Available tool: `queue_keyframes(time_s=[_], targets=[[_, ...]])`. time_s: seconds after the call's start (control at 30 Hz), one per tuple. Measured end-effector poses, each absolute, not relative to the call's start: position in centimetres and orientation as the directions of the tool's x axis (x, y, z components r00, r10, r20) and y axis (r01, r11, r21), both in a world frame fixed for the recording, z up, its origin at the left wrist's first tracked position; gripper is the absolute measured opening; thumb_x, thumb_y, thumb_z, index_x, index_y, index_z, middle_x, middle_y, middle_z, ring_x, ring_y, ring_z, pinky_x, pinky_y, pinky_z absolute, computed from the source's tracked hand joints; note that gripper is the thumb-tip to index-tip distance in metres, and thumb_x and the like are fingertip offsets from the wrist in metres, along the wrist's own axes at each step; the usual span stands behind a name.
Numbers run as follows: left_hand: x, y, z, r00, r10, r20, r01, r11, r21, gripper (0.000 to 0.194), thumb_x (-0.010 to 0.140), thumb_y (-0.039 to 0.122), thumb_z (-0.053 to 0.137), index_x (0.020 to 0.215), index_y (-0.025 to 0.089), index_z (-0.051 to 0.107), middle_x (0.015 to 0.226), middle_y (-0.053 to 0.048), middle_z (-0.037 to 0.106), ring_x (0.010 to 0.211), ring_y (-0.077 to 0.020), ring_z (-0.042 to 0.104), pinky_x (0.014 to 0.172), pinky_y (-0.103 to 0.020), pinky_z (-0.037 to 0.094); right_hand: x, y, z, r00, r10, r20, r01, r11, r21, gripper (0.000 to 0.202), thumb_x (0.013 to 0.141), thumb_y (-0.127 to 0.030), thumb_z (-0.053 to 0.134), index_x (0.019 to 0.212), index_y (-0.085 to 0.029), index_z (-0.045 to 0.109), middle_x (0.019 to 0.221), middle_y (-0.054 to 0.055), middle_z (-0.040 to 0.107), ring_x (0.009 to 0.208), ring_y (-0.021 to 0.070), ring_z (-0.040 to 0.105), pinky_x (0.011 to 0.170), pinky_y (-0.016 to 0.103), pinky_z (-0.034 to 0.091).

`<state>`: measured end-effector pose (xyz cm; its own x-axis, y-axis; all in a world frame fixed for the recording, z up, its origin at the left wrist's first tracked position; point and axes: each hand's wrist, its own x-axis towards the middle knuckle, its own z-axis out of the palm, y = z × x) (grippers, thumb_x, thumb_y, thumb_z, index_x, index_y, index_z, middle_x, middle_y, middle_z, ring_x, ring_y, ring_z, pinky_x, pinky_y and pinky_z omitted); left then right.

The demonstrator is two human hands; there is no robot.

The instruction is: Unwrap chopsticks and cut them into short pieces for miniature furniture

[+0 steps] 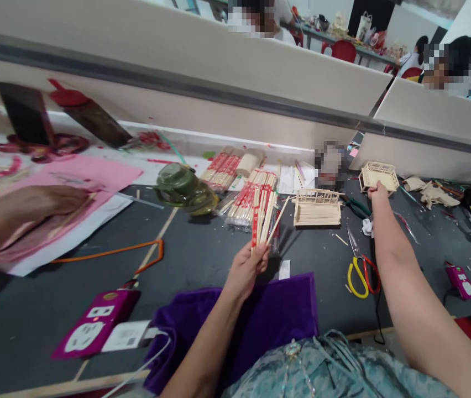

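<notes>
My left hand [249, 268] is closed round a small fanned bunch of wooden chopsticks [266, 218], held upright over the table; one has a red printed paper sleeve. Out to the right, my right hand [378, 192] grips the near edge of a small wooden stick model [378, 176], shaped like a tray with railings. A similar railed stick model [317, 210] sits to its left, apart from both hands. Behind the held bunch lie packs of paper-sleeved chopsticks [246, 204] in clear plastic.
Scissors [360, 271] and green-handled pliers [357, 207] lie near my right arm. A glass jar [186, 190] stands left of the packs. Another person's hand [53, 207] works over pink paper at left. Purple cloth [281, 307], power strips [98, 320] and a low partition surround the workspace.
</notes>
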<state>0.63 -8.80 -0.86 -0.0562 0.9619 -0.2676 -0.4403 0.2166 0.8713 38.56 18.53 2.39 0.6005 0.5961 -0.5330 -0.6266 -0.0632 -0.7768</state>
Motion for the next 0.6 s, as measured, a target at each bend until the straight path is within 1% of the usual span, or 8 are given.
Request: queue_keyframes(time_s=[0.17, 0.23, 0.3, 0.37, 0.43, 0.47, 0.53, 0.6], targets=[[0.5, -8.5, -1.0, -0.064, 0.966, -0.249, -0.469, 0.191, 0.862, 0.040, 0.075, 0.049, 0.079, 0.080, 0.015, 0.058, 0.057, 0.007, 0.047, 0.043, -0.0027, 0.030, 0.041, -0.015, 0.025, 39.0, 17.6, 4.1, 0.605, 0.593, -0.532, -0.642, -0.033, -0.766, 0.037, 0.096, -0.037, 0.061, 0.127, -0.017, 0.058, 0.126, 0.010, 0.061, 0.106, 0.0227, 0.064, 0.089, 0.044, 0.057], [0.5, -8.4, -0.8, -0.074, 0.967, -0.242, -0.479, 0.178, 0.860, 0.041, 0.074, 0.049, 0.080, 0.081, 0.016, 0.058, 0.057, 0.007, 0.047, 0.043, -0.0027, 0.031, 0.041, -0.015, 0.026, 39.1, 16.5, 5.5, 0.596, 0.621, -0.509, -0.641, -0.014, -0.768, 0.025, 0.097, -0.032, 0.062, 0.115, -0.015, 0.061, 0.105, 0.005, 0.066, 0.083, 0.0139, 0.066, 0.071, 0.030, 0.059], [0.6, -8.2, -0.5, -0.097, 0.967, -0.234, -0.487, 0.159, 0.859, 0.041, 0.073, 0.050, 0.081, 0.082, 0.016, 0.060, 0.057, 0.007, 0.047, 0.043, -0.0028, 0.033, 0.041, -0.015, 0.028, 38.9, 14.5, 6.9, 0.580, 0.662, -0.474, -0.638, 0.007, -0.770, 0.011, 0.095, -0.026, 0.064, 0.094, -0.016, 0.059, 0.072, -0.005, 0.058, 0.051, 0.0033, 0.049, 0.044, 0.013, 0.045], [0.7, -8.1, -0.2, -0.130, 0.967, -0.221, -0.494, 0.131, 0.860, 0.042, 0.072, 0.050, 0.081, 0.083, 0.016, 0.060, 0.058, 0.007, 0.048, 0.043, -0.0028, 0.034, 0.041, -0.015, 0.030, 37.9, 11.1, 7.7, 0.550, 0.713, -0.434, -0.636, 0.021, -0.772, 0.020, 0.090, -0.022, 0.070, 0.081, -0.018, 0.053, 0.058, -0.011, 0.046, 0.040, 0.0005, 0.035, 0.034, 0.009, 0.033], [0.8, -8.1, 0.0, -0.161, 0.966, -0.203, -0.503, 0.096, 0.859, 0.040, 0.073, 0.048, 0.081, 0.083, 0.015, 0.061, 0.059, 0.007, 0.049, 0.044, -0.0027, 0.036, 0.042, -0.015, 0.031, 36.0, 6.5, 7.5, 0.503, 0.769, -0.394, -0.632, 0.017, -0.775, 0.023, 0.083, -0.018, 0.076, 0.078, -0.018, 0.053, 0.057, -0.011, 0.048, 0.039, 0.0001, 0.035, 0.032, 0.009, 0.030], [0.9, -8.2, 0.1, -0.175, 0.965, -0.196, -0.510, 0.081, 0.856, 0.039, 0.073, 0.048, 0.081, 0.083, 0.015, 0.061, 0.059, 0.006, 0.050, 0.044, -0.0026, 0.036, 0.042, -0.015, 0.031, 34.7, 3.8, 7.1, 0.433, 0.844, -0.317, -0.610, 0.015, -0.792, 0.022, 0.081, -0.018, 0.077, 0.082, -0.018, 0.055, 0.061, -0.010, 0.053, 0.040, 0.0000, 0.037, 0.033, 0.009, 0.032], [1.1, -8.3, 0.1, -0.205, 0.961, -0.188, -0.525, 0.054, 0.849, 0.038, 0.074, 0.046, 0.081, 0.083, 0.015, 0.061, 0.060, 0.006, 0.050, 0.045, -0.0025, 0.037, 0.043, -0.015, 0.032, 31.5, -1.8, 5.7, 0.339, 0.909, -0.244, -0.561, -0.014, -0.828, 0.028, 0.072, -0.021, 0.082, 0.086, -0.019, 0.058, 0.068, -0.007, 0.061, 0.041, 0.0007, 0.041, 0.033, 0.010, 0.036], [1.1, -8.4, 0.0, -0.242, 0.953, -0.183, -0.535, 0.027, 0.845, 0.038, 0.074, 0.045, 0.081, 0.084, 0.016, 0.061, 0.061, 0.006, 0.051, 0.044, -0.0025, 0.037, 0.042, -0.014, 0.031, 28.0, -6.7, 3.8, 0.303, 0.912, -0.275, -0.548, -0.070, -0.834, 0.031, 0.067, -0.025, 0.084, 0.086, -0.020, 0.060, 0.070, -0.007, 0.064, 0.041, 0.0021, 0.042, 0.033, 0.013, 0.037]])
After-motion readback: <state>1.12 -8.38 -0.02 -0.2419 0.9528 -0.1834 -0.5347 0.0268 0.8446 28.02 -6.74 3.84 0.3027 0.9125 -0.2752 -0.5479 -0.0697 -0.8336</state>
